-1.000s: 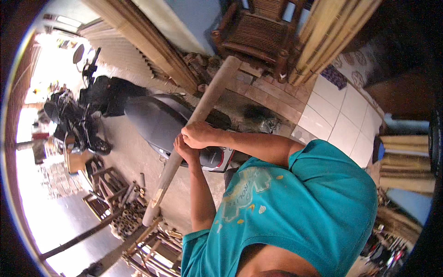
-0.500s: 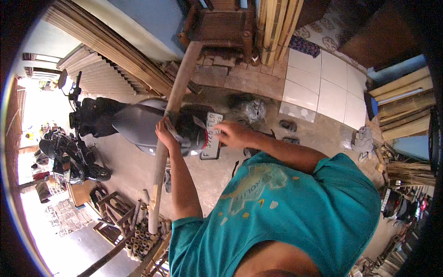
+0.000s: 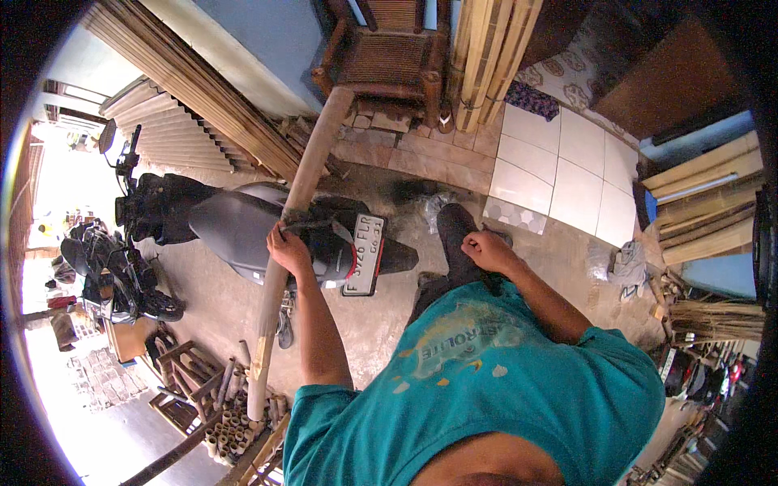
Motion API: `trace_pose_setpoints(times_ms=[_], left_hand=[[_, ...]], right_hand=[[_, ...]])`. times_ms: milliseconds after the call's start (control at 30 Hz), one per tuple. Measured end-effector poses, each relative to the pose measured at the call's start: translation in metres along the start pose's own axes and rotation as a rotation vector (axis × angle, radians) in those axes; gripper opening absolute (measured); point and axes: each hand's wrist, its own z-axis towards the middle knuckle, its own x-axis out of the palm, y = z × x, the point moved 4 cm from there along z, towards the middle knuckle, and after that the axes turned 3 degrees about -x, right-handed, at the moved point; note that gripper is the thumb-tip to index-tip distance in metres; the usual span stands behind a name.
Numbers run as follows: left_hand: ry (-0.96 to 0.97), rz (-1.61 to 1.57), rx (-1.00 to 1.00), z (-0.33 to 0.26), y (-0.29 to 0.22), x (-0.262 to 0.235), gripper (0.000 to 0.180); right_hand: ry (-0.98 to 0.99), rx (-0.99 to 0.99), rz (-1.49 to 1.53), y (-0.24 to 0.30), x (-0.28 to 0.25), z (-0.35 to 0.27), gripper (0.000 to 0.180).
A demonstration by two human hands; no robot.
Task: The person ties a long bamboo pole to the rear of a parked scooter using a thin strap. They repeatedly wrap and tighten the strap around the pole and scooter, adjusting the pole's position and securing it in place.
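Note:
My left hand [image 3: 290, 249] is wrapped round a long, pale bamboo-like pole [image 3: 320, 142]. The pole slants from near a wooden chair at the top down past my left forearm, crossing over the seat of a parked grey and black motorcycle [image 3: 231, 223]. At the motorcycle's tail, its licence plate [image 3: 365, 253] lies just right of the pole. My right hand [image 3: 486, 249] hangs over my dark-trousered leg [image 3: 455, 243], fingers curled in, with nothing seen in them. It is well apart from the pole.
A wooden chair [image 3: 385, 61] and upright bamboo slats [image 3: 494, 57] stand at the top. White floor tiles [image 3: 527, 174] lie at the upper right. A second motorcycle [image 3: 121, 275] is parked at left. Cut tubes [image 3: 231, 433] are stacked near a wooden rack [image 3: 190, 373] at lower left.
My right hand has drawn away from the licence plate, toward my body, and its fingers have curled in. My leg has come into sight. The left hand still grips the pole, whose lower end is a little further left.

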Motion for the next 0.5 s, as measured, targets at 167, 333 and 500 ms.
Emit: trace_pose_setpoints(times_ms=[167,333,500], left_hand=[[-0.11,0.027,-0.068,0.003,-0.005,0.025,0.02],[-0.157,0.202,-0.307,-0.011,0.03,0.047,0.029],[-0.269,0.309,-0.485,-0.013,0.032,0.068,0.031]], right_hand=[[-0.07,0.02,0.026,-0.007,-0.058,0.094,0.027],[0.017,0.096,0.104,-0.104,-0.057,0.27,0.031],[0.038,0.136,0.172,-0.277,0.037,0.506,0.03]])
